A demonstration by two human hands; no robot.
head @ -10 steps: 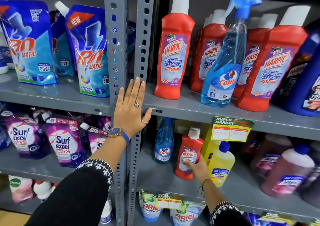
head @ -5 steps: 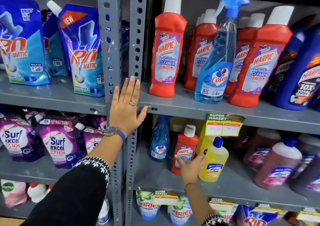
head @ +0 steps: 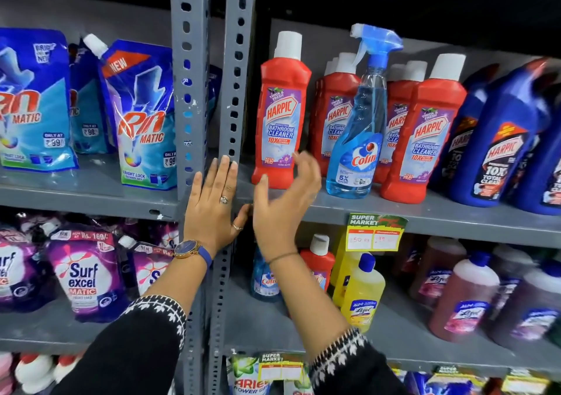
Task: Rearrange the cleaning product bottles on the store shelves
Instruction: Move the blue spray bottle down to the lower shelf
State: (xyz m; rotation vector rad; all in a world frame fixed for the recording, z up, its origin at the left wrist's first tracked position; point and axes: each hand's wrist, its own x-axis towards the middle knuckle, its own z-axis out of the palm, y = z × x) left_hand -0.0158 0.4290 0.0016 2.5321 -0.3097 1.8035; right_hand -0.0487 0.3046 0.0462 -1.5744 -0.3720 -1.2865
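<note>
Right hand (head: 283,203) blurred, empty, hiding lower Colin bottle (head: 264,279), fingers spread

My right hand (head: 285,203) has let go of the small red Harpic bottle (head: 318,261) on the lower shelf and risen, open and somewhat blurred, seemingly just short of the front red Harpic bottle (head: 280,121) above.

At frame centre the left hand (head: 214,209) lies flat on the grey shelf upright (head: 235,91). Just right of it, the empty right hand (head: 285,200) spreads open before the leftmost red Harpic bottle (head: 280,115).
</note>
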